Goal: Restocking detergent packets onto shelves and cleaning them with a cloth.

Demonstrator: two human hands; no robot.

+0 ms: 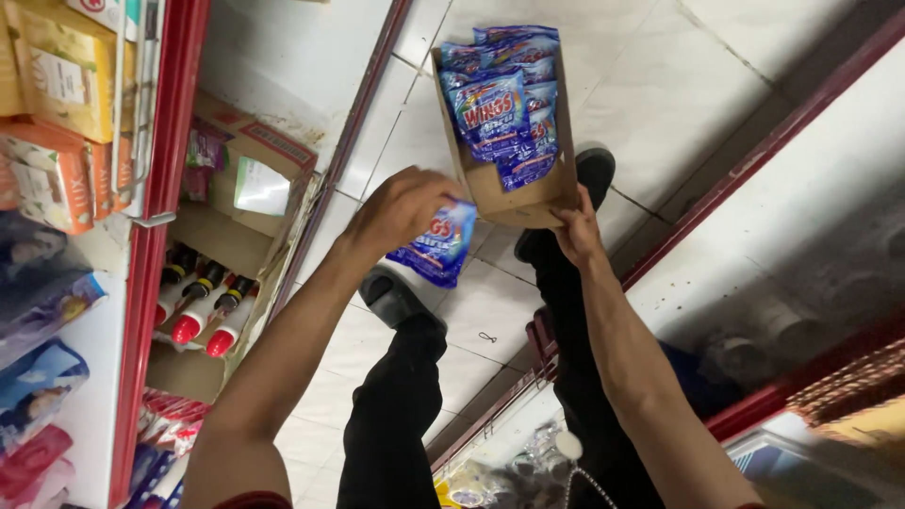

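Observation:
My left hand is closed around a blue and white sachet, held just below and left of a brown cardboard box. My right hand grips the bottom corner of that box, which hangs tilted above the floor. Several more blue sachets lie packed inside the box. My two legs in black trousers and dark shoes stand on the white tiled floor under both hands.
A red-edged shelf unit runs along the left, stocked with orange cartons and packets. An open cardboard box holds red-capped bottles. Another red-framed shelf stands on the right, and a woven basket lies at the lower right.

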